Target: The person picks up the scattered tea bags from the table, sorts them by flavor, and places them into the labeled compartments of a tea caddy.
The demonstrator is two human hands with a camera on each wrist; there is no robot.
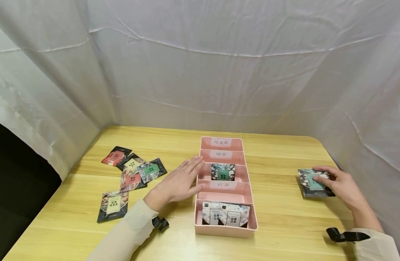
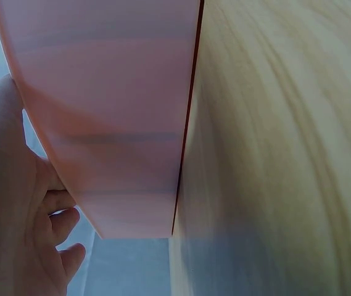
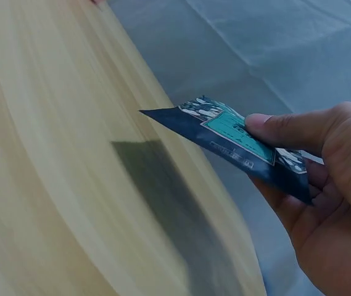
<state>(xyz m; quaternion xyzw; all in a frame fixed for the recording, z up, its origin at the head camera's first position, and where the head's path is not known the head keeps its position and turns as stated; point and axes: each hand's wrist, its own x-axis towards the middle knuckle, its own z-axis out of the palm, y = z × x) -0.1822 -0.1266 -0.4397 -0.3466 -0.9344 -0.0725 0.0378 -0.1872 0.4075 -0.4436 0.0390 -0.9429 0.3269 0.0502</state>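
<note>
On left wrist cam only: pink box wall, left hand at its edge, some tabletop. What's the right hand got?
Observer: The right hand pinches a green-label packet, held up off the table.
Operator: Copy. I can't see into the box. What's at the end nearest the person?
Observer: Two white packets sit in the nearest compartment of the pink box.
Operator: Anything loose on the left side of the table?
Observer: Yes, the head view shows five loose packets lying to the left of the left hand.
</note>
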